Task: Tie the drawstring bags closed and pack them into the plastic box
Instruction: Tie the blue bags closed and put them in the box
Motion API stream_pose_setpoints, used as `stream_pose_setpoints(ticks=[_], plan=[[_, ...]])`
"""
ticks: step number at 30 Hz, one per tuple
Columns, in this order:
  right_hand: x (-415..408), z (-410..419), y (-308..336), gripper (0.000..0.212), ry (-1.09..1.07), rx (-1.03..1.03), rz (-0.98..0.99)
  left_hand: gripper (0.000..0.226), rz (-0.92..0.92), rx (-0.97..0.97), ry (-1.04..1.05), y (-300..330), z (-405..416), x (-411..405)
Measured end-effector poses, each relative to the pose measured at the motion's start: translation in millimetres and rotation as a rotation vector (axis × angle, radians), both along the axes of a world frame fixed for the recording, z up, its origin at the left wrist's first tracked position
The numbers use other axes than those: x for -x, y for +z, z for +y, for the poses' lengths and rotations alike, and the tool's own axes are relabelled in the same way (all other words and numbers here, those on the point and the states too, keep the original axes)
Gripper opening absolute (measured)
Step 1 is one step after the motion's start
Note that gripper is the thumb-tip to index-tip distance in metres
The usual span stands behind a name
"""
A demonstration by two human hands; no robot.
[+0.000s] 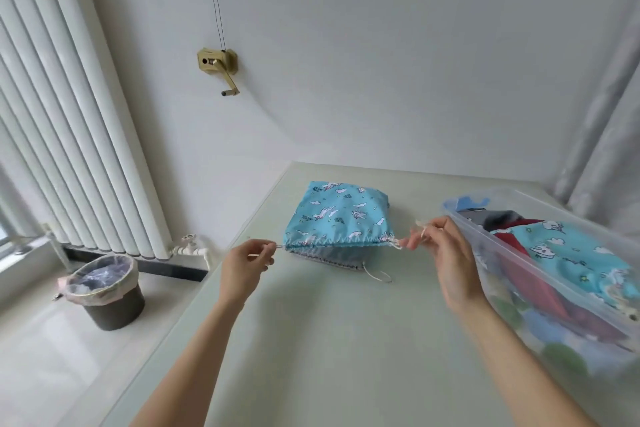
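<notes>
A blue drawstring bag (334, 218) printed with white clouds and birds lies on the pale green table (329, 340), its gathered mouth facing me. My left hand (244, 269) pinches the white cord at the mouth's left end. My right hand (446, 253) pinches the cord at the right end, beside the box. A loose loop of cord (379, 276) trails from under the bag. The clear plastic box (512, 263) stands at the right and holds another blue printed bag (568, 253) and red and dark fabric.
A dark waste bin (107, 291) with a plastic liner stands on the floor left of the table. A white radiator (69, 135) with a valve runs along the left wall. A brass hand crank (220, 66) hangs on the far wall.
</notes>
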State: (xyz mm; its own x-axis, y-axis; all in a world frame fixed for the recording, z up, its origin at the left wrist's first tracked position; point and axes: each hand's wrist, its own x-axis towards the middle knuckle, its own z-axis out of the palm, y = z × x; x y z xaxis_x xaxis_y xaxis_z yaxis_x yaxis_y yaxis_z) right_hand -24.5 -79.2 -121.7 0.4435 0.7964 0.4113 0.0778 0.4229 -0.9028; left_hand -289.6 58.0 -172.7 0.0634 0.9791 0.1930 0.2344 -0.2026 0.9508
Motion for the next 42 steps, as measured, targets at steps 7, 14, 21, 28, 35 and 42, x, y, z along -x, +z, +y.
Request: stream_pose_setpoints(ticks=[7,14,21,28,35,42], plan=[[0,-11,-25,0.02,-0.053,0.195,-0.2,0.022,-0.203,-0.006,-0.006,7,-12,-3],[-10,-15,-29,0.011,-0.163,0.212,-0.316,0.032,-0.686,0.141,-0.095,17,-12,-13],[-19,-27,-23,0.013,-0.193,0.145,-0.235,0.036,-0.656,0.176,-0.03,12,-2,-11],[-24,-26,-13,0.022,-0.269,0.087,-0.38,0.034,0.173,-0.191,0.054,6,8,-3],[-35,-28,-14,0.02,-0.367,0.12,-0.617,0.028,0.375,-0.167,0.075,-5,17,22],[-7,-8,-13,0.008,-0.125,0.299,-0.651,0.03,0.49,-0.164,-0.275,1,0,-7]])
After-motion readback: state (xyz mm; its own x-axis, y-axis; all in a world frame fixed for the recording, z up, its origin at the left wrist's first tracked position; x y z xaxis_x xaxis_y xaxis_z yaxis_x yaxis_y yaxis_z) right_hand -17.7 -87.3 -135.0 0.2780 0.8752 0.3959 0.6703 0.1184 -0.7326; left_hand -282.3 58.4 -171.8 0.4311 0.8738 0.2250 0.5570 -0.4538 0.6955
